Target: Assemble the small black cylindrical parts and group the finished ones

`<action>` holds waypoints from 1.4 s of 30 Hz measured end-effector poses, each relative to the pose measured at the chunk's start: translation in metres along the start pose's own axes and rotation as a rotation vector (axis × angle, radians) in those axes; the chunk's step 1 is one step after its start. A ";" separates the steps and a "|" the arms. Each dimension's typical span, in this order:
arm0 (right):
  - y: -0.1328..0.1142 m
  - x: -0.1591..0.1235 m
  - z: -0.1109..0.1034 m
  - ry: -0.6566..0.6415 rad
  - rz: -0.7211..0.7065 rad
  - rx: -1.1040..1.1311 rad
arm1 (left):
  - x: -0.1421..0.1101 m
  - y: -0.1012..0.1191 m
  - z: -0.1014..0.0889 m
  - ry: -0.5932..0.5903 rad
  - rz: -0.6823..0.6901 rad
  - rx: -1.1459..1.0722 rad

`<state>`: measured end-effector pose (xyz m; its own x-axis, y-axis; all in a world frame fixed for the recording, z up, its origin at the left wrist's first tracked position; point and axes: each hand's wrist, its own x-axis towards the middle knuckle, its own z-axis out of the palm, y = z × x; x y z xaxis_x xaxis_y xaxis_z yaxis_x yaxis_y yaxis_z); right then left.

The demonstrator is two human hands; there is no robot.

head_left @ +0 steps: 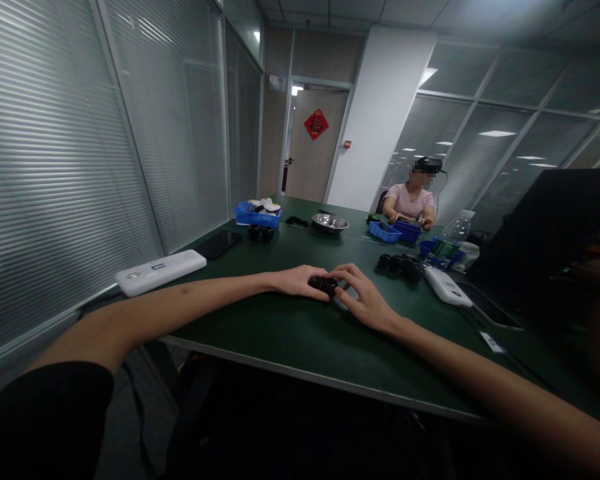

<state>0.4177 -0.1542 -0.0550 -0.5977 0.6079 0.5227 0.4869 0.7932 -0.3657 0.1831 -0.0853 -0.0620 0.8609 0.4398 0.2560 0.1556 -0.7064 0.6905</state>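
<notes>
Both my arms stretch out over a dark green table (280, 333). My left hand (297, 280) and my right hand (363, 297) meet at a small black part (324, 285) that rests on the tabletop. The left hand's fingers curl around the part from the left. The right hand's fingers pinch it from the right, with the other fingers spread. What kind of part it is I cannot make out.
A white power bank (160, 271) and a black phone (218, 244) lie at left. Blue trays (257, 215), a metal bowl (330, 223), black parts (401, 265), another white power bank (447, 287) and a water bottle (457, 230) stand further back. A person sits at the far end.
</notes>
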 end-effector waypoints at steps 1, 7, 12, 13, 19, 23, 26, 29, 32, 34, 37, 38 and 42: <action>0.000 0.000 0.000 0.004 -0.001 -0.002 | 0.000 -0.001 0.000 0.000 0.004 -0.001; 0.002 0.001 0.003 0.060 0.032 -0.002 | 0.001 -0.001 0.000 0.003 -0.016 0.046; 0.002 0.000 0.001 0.009 -0.005 0.015 | 0.000 0.000 0.000 -0.002 0.003 0.018; 0.001 0.000 0.001 0.004 -0.010 0.018 | 0.000 0.001 0.000 -0.003 0.007 0.010; -0.001 0.001 0.002 0.048 0.035 0.007 | 0.001 0.001 0.000 -0.001 -0.006 0.027; -0.001 0.001 0.001 0.029 0.020 0.021 | 0.001 0.001 0.000 0.005 -0.021 0.041; 0.000 0.000 0.000 0.000 -0.009 0.038 | 0.000 0.002 0.000 0.001 -0.008 0.015; 0.002 0.000 0.001 0.009 0.008 0.028 | 0.000 0.000 0.000 -0.004 -0.004 0.006; 0.002 0.001 0.003 0.039 0.033 0.004 | 0.001 -0.002 0.000 0.004 -0.009 0.025; 0.000 0.001 0.003 0.045 0.031 0.004 | 0.001 -0.004 0.000 0.009 -0.006 0.037; -0.002 0.001 0.001 0.008 0.001 0.031 | 0.001 -0.004 0.000 0.002 0.006 0.023; -0.002 0.001 0.000 -0.003 -0.010 0.038 | 0.000 -0.003 0.000 -0.001 0.008 0.017; -0.001 0.001 0.001 0.017 0.010 0.026 | 0.000 -0.002 0.000 -0.001 0.001 0.023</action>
<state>0.4157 -0.1543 -0.0548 -0.5820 0.6151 0.5319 0.4756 0.7880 -0.3910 0.1829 -0.0837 -0.0628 0.8618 0.4380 0.2559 0.1655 -0.7197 0.6743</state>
